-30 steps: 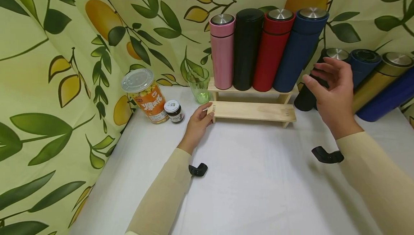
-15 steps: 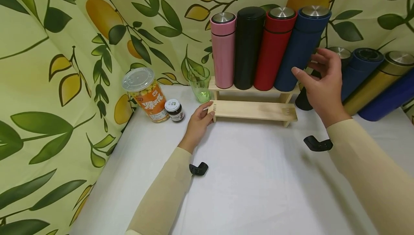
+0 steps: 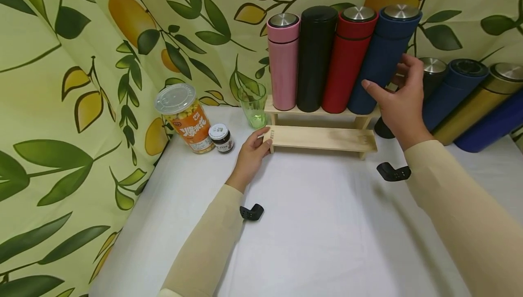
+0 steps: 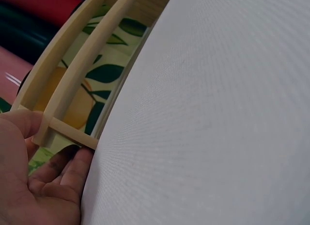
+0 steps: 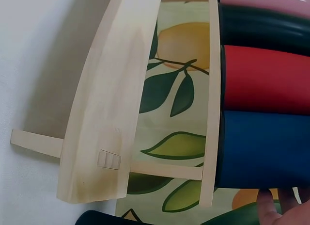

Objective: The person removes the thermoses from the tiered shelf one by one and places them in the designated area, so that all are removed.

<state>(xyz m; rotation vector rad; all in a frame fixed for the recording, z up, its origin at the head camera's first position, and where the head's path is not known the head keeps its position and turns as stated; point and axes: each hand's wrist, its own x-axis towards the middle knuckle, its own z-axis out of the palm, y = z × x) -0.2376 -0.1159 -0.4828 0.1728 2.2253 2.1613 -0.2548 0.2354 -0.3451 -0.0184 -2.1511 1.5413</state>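
Note:
My left hand (image 3: pixel 249 155) grips the left end of a two-step wooden rack (image 3: pixel 323 138); in the left wrist view its thumb and fingers (image 4: pixel 63 174) sit around the end of the wood. On the upper step stand a pink (image 3: pixel 283 74), a black (image 3: pixel 315 67), a red (image 3: pixel 347 70) and a blue thermos (image 3: pixel 380 58) in a row. My right hand (image 3: pixel 404 101) is at the blue one, thumb in front and fingers by its right side. In the right wrist view its fingertips (image 5: pixel 265 198) lie close against that side; a firm hold does not show.
Right of the rack, more thermoses stand: a black one (image 3: pixel 434 72), a blue one (image 3: pixel 453 83), a gold one (image 3: pixel 476 106) and a dark blue one (image 3: pixel 490 126). To the left are a green glass (image 3: pixel 254 106), a small jar (image 3: pixel 221 139) and a popcorn tub (image 3: pixel 185 120).
My right hand has moved left from above the right-hand thermoses to the blue thermos on the rack. My left hand keeps its place on the rack's end.

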